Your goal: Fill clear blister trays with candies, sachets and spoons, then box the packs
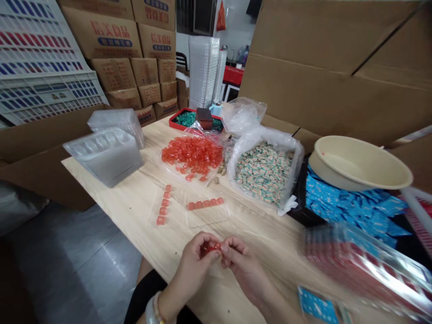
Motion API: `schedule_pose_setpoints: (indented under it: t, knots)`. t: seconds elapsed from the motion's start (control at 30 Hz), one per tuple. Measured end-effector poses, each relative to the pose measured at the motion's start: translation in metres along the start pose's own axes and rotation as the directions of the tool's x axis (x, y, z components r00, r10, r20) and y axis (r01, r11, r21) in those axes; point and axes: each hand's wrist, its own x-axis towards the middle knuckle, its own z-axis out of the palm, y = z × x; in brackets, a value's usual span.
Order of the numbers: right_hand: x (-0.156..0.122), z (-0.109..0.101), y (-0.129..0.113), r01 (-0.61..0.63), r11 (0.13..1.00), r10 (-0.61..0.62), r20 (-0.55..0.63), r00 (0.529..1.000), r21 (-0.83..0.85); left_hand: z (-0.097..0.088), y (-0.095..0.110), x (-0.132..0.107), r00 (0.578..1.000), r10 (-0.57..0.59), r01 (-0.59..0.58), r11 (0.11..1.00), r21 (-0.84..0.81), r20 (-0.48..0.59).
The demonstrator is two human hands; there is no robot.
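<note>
My left hand (197, 261) and my right hand (241, 263) meet at the near edge of the wooden table (135, 202), fingers pinched together on a few red candies (212, 247). Just beyond them lie two clear trays: one holds a row of red candies (164, 204) running lengthwise, the other a row of red candies (205, 204) running across. Farther back a heap of red candies (192, 155) lies on clear plastic.
A bag of striped candies (265, 173) sits to the right of the heap, blue packets (351, 202) under a beige basin (361, 164) beyond. Stacks of clear trays (108, 150) stand at left, a red tray of green candies (184, 119) behind. Packed trays (364, 265) lie near right.
</note>
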Motion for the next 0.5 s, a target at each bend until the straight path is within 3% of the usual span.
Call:
schedule_pose_setpoints:
  t: [0.13, 0.23, 0.5]
  knots:
    - [-0.011, 0.001, -0.005, -0.082, 0.946, 0.061, 0.077, 0.995, 0.314, 0.009, 0.015, -0.006, 0.985, -0.149, 0.165, 0.958, -0.236, 0.083]
    - [-0.023, 0.001, -0.012, -0.109, 0.877, 0.072, 0.095, 0.993, 0.467, 0.016, 0.030, -0.012, 0.963, -0.183, 0.245, 0.903, -0.354, 0.198]
    - [-0.043, 0.002, -0.028, -0.155, 0.802, 0.095, 0.133, 0.987, 0.576, 0.020, 0.041, -0.020, 0.910, -0.176, 0.326, 0.863, -0.386, 0.376]
